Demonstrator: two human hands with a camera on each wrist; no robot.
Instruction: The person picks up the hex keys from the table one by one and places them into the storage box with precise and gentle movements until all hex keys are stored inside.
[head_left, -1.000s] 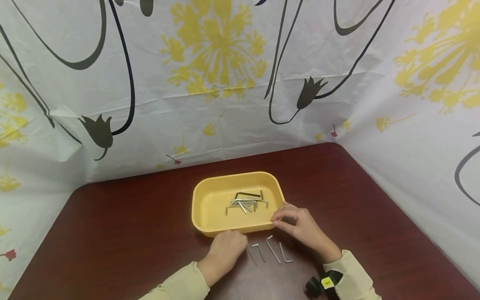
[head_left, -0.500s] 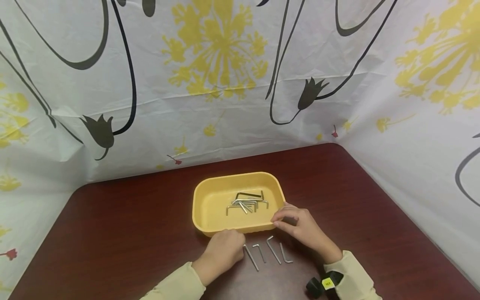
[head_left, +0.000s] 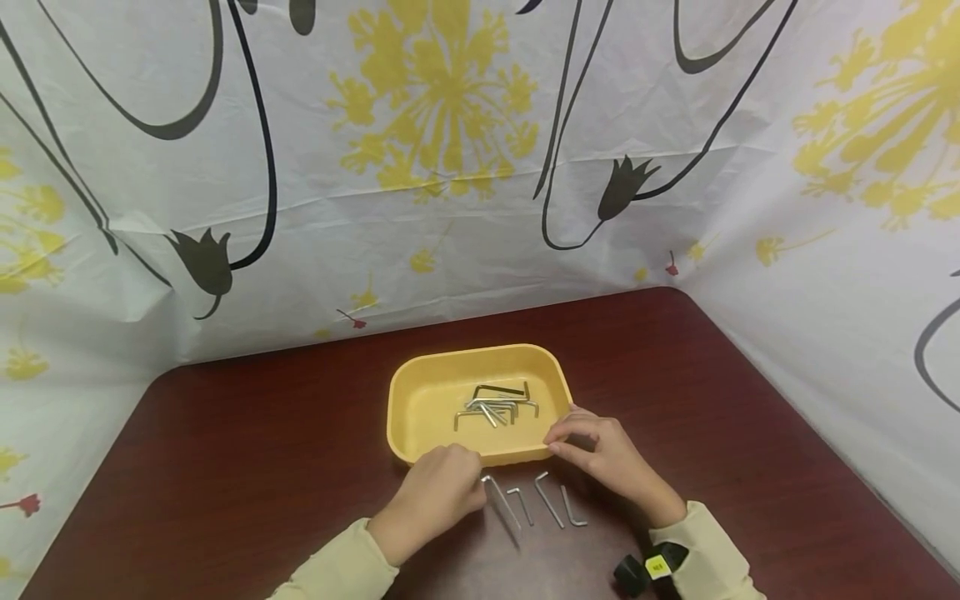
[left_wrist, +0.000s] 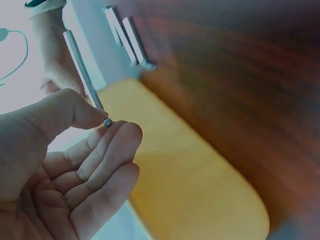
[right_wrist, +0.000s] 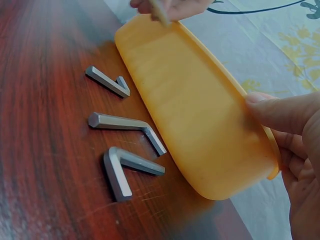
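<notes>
My left hand [head_left: 437, 498] pinches one end of a silver hex key [left_wrist: 82, 70] between thumb and fingertips, just in front of the yellow bin [head_left: 416, 408]. The key's long arm points away from the fingers and appears tilted, off the table. My right hand [head_left: 603, 457] holds the bin's near right corner, thumb on the rim [right_wrist: 256, 98] and fingers beneath. To the right of the held key, three more lie on the table: a small hex key [head_left: 521, 505], a longer hex key [head_left: 550, 502] and another hex key [head_left: 572, 510]. Inside the bin lies a loose pile of hex keys [head_left: 495, 406].
Everything stands on a dark red-brown table [head_left: 285, 433] with rounded back corners. A white patterned cloth [head_left: 480, 242] hangs behind it and along both sides. A black device with a yellow label [head_left: 657, 567] is on the right wrist.
My left hand has moved slightly left and up, raising the hex key that lay at the left of the row. The right hand stays on the bin's corner.
</notes>
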